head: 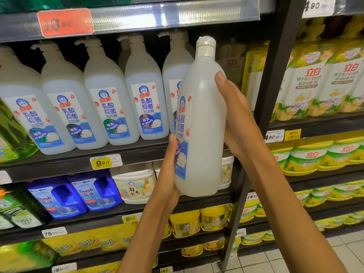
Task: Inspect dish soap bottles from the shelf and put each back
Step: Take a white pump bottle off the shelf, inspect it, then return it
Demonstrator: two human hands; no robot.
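A tall translucent white dish soap bottle [204,123] with a flip cap and a blue-and-white label is held upright in front of the shelf, its label turned to the left. My left hand [169,168] grips its lower left side over the label. My right hand [236,113] wraps round its right side, thumb near the shoulder. Behind it, a row of several matching pump bottles [104,99] stands on the dark shelf board [82,156].
A black upright post [271,91] divides this bay from yellow refill pouches [315,79] to the right. Below are blue Finish bottles [78,194], white tubs [136,184] and yellow packs [197,221]. Green bottles [13,134] stand at far left. Tiled floor [295,259] shows at the bottom right.
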